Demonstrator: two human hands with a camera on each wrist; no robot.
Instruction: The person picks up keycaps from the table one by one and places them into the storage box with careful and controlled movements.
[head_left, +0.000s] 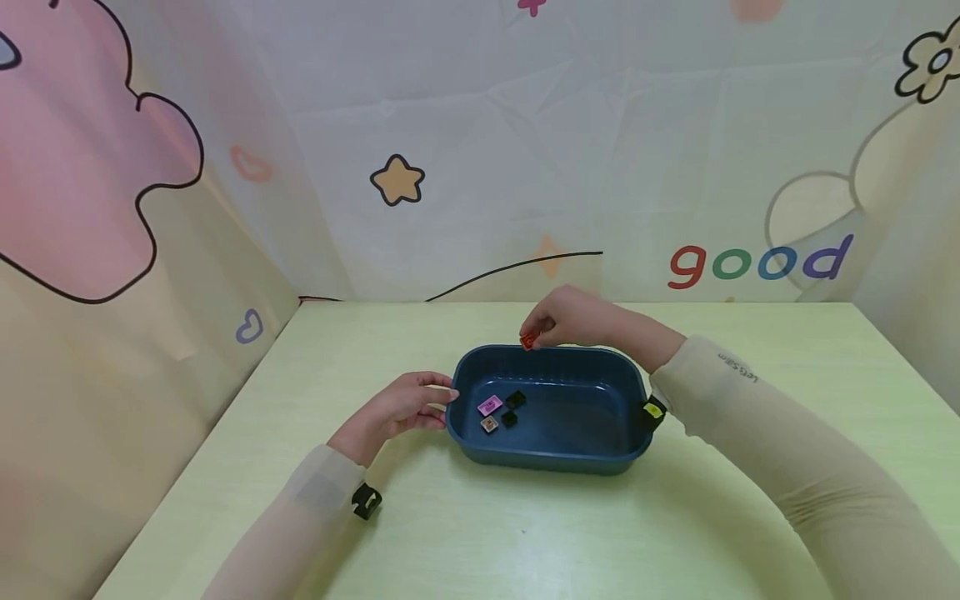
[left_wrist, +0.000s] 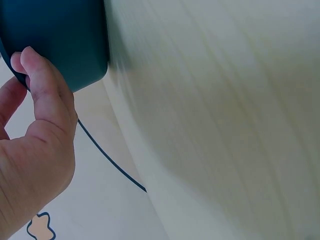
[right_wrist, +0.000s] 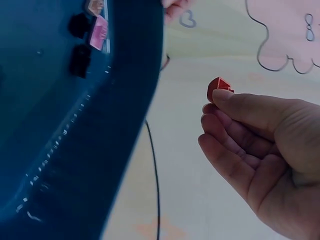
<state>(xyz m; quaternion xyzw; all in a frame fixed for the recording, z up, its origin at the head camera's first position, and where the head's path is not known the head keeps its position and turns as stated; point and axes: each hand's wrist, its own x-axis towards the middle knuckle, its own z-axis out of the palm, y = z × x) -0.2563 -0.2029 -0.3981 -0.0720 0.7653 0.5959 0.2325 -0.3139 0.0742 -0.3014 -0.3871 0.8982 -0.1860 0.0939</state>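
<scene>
At the left end of a dark blue plastic basin [head_left: 547, 460], my left hand [head_left: 408, 406] grips the rim, with fingers against the outer wall [left_wrist: 60, 45]. My right hand [head_left: 576, 318] pinches a small red toy brick [right_wrist: 215, 90] between thumb and fingertips, just over the far rim in the head view. The right wrist view shows the brick's hollow side. Inside the basin, toward its left end, lie a pink brick [head_left: 490, 406], a tan brick [head_left: 489, 425] with a printed face, and two black bricks [head_left: 516, 399].
The basin stands on a pale yellow-green table [head_left: 517, 533]. Behind it hangs a printed cloth [head_left: 480, 150] that meets the table's back edge, with more cloth at both sides. Each wrist wears a black strap [head_left: 366, 501].
</scene>
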